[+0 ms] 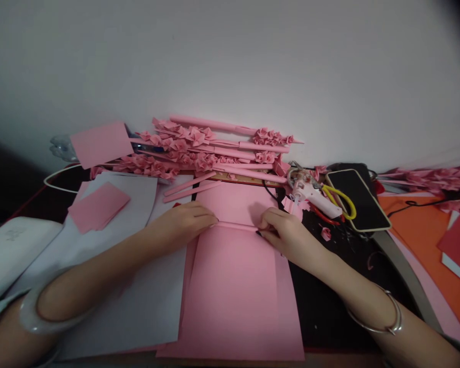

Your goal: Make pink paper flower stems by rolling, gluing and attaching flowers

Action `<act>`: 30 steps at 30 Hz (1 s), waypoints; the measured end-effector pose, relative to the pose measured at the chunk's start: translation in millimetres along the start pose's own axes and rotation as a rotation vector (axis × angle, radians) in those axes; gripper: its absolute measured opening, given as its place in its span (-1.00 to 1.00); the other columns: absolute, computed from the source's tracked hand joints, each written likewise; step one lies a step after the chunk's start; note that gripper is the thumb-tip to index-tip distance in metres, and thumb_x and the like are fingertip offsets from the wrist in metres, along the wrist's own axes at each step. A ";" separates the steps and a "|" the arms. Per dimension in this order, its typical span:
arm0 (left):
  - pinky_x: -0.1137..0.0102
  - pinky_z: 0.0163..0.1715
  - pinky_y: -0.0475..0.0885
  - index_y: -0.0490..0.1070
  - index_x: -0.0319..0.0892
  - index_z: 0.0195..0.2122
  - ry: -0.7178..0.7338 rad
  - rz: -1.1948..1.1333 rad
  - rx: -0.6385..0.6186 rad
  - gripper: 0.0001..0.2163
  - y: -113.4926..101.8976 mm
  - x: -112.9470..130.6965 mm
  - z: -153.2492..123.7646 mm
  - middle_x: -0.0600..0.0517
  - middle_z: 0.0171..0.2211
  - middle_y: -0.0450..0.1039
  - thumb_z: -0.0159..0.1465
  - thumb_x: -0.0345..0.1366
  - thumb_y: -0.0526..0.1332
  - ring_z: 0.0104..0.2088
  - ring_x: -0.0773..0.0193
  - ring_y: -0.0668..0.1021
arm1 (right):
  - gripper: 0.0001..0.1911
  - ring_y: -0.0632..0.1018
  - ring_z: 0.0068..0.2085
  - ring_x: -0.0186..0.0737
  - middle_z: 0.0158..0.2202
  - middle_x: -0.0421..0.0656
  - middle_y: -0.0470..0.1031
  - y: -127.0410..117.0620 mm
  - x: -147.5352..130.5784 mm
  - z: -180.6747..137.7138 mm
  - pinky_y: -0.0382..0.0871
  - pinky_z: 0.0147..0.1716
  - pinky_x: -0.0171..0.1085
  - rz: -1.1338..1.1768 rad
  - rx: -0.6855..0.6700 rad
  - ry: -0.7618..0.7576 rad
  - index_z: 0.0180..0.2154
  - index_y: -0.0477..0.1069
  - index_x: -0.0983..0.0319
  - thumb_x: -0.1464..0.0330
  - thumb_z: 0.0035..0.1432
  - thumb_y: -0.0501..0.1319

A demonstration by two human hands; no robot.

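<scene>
A thin roll of pink paper [237,226] lies crosswise between my two hands, over long pink sheets [237,291]. Its left end is pinched in the closed fingers of my left hand [189,221]. At the other end, my right hand [285,232] has thumb and fingers closed on the roll. Whether the roll is still joined to the sheet beneath, I cannot tell. Just beyond my left hand, two narrow pink paper tubes [191,188] lie side by side. Right of my right hand are a glue gun [314,197], yellow-handled scissors [343,199] and a small paper flower [325,234].
Pink paper flower stems [203,143] are heaped along the wall. White sheets [145,286] with small pink squares [99,204] spread to the left, beside a white box-like object [17,250]. A phone [358,199] and orange paper [421,230] lie at right.
</scene>
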State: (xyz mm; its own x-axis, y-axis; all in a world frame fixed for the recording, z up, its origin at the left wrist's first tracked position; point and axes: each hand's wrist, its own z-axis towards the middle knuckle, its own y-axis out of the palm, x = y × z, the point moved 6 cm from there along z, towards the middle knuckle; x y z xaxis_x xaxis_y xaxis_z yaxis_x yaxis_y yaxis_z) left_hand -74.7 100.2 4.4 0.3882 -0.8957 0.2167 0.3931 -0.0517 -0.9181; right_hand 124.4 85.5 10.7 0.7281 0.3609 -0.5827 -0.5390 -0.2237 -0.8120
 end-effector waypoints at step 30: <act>0.39 -0.21 0.40 0.47 -0.20 -0.17 -0.181 -0.134 -0.027 -0.77 5.2 -6.6 2.4 -0.06 -0.22 0.46 0.37 -0.40 0.00 -0.20 0.25 0.49 | -0.84 0.42 -0.35 -0.24 -0.32 -0.13 0.34 -0.3 -1.3 0.0 0.29 -0.38 -0.30 -0.176 0.027 0.049 -0.40 0.26 0.23 0.59 0.13 0.12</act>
State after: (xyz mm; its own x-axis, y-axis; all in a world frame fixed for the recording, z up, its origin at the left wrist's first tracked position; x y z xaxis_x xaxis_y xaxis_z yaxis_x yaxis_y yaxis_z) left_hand -73.3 106.9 -1.0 0.4780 -0.7865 0.3911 0.4296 -0.1791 -0.8851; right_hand 123.6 85.2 11.7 0.8316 0.3474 -0.4333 -0.4124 -0.1364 -0.9007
